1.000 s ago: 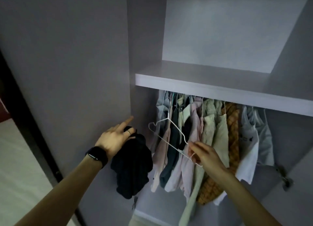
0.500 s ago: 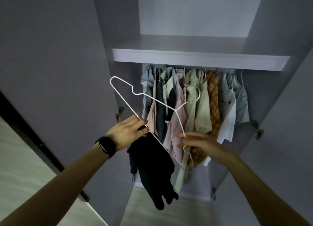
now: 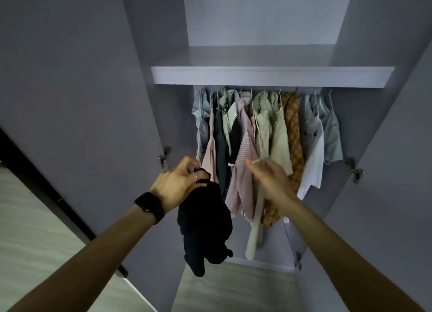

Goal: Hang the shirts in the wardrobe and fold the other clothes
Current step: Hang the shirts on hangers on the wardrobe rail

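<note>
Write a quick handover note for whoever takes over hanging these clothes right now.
Left hand grips the dark garment by its top, bunched, before the open wardrobe.
Right hand pinches what looks like a white wire hanger, mostly hidden.
Done: a row of shirts hangs under the shelf.
Left: put the dark garment on the hanger, then hang it.

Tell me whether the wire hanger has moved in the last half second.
Yes, downward. Its tip rose well above the left door hinge; now only a short piece of the hanger shows at the right hand, level with that hinge.
</note>
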